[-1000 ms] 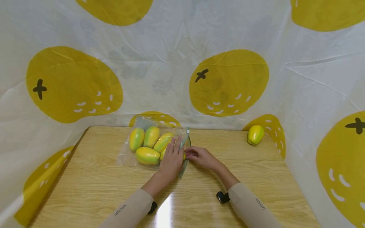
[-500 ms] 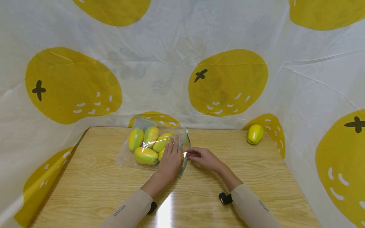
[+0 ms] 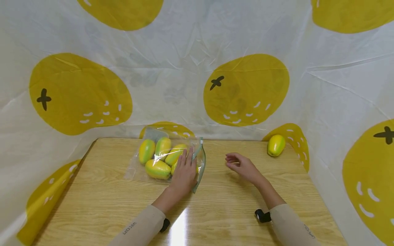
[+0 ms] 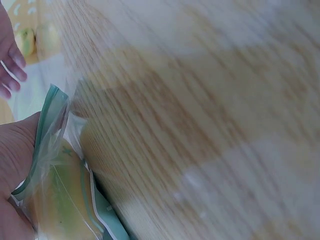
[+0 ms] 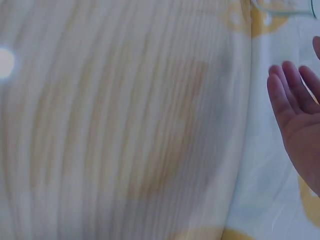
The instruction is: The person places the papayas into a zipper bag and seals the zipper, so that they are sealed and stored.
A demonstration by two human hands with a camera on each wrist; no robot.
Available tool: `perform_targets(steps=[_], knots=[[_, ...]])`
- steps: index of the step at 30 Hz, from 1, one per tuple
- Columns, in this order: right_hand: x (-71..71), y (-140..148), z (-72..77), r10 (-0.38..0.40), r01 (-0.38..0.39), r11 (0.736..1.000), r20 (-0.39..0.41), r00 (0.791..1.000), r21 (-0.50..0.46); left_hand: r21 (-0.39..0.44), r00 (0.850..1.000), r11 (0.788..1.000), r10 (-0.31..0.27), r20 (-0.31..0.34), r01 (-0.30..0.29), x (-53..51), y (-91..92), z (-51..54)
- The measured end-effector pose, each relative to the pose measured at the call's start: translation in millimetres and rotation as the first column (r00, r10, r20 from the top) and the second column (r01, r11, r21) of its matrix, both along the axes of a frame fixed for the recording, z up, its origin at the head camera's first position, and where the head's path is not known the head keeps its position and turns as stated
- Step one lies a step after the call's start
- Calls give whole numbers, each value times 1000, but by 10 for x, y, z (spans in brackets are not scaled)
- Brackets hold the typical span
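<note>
A clear zip bag (image 3: 135, 167) with a green-edged mouth lies on its side at the left of the table. Inside are several glossy yellow-and-green fruits (image 3: 158, 169) that look like small papayas. My left hand (image 3: 184, 172) rests on the bag near its mouth, fingers straight, covering part of one fruit. In the left wrist view that fruit (image 4: 62, 195) shows through the plastic, beside the green zip edge (image 4: 46, 120). To the right of the bag, my right hand (image 3: 242, 165) hovers with nothing in it, its fingers relaxed. Another such fruit (image 3: 276, 145) stands alone at the far right.
The wooden table (image 3: 221, 212) ends at a white cloth backdrop (image 3: 172, 85) printed with large yellow fruits, which also hangs along both sides. The lone fruit stands close to the cloth at the back right corner.
My right hand has left the bag's mouth and moved right, toward the lone fruit. The left hand and the bag have hardly moved.
</note>
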State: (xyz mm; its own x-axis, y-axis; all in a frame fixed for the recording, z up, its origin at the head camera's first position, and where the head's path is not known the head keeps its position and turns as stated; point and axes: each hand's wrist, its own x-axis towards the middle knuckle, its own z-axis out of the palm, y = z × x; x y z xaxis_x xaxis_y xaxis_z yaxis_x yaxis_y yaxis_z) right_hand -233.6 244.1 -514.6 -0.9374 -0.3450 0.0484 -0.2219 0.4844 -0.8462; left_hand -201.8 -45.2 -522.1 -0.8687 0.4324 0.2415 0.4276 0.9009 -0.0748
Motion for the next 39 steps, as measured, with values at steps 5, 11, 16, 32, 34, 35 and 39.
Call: perform_targets(steps=[5, 11, 16, 32, 34, 35, 39], knots=[[-48, 350, -1, -107, 109, 994, -56, 993, 21, -12, 1000, 1000, 5, 3, -5, 22, -13, 21], [-92, 756, 20, -245, 251, 967, -105, 964, 41, -5, 1000, 1000, 7, 3, -7, 32, -18, -3], [-118, 1016, 80, -403, 418, 907, -174, 899, 59, -9, 1000, 1000, 16, 12, -16, 31, -15, -11], [-280, 1426, 88, -600, 608, 788, -100, 794, 99, 10, 1000, 1000, 11, 0, -11, 33, -60, -15], [-297, 1458, 76, -599, 602, 790, -67, 798, 113, 6, 1000, 1000, 7, 6, -7, 36, -63, -3], [-306, 1474, 71, -600, 602, 790, -51, 798, 118, 3, 1000, 1000, 5, 7, -5, 37, -65, 1], [-334, 1519, 59, -602, 597, 791, -4, 799, 132, 8, 1000, 1000, -9, -9, 9, 37, -68, 3]])
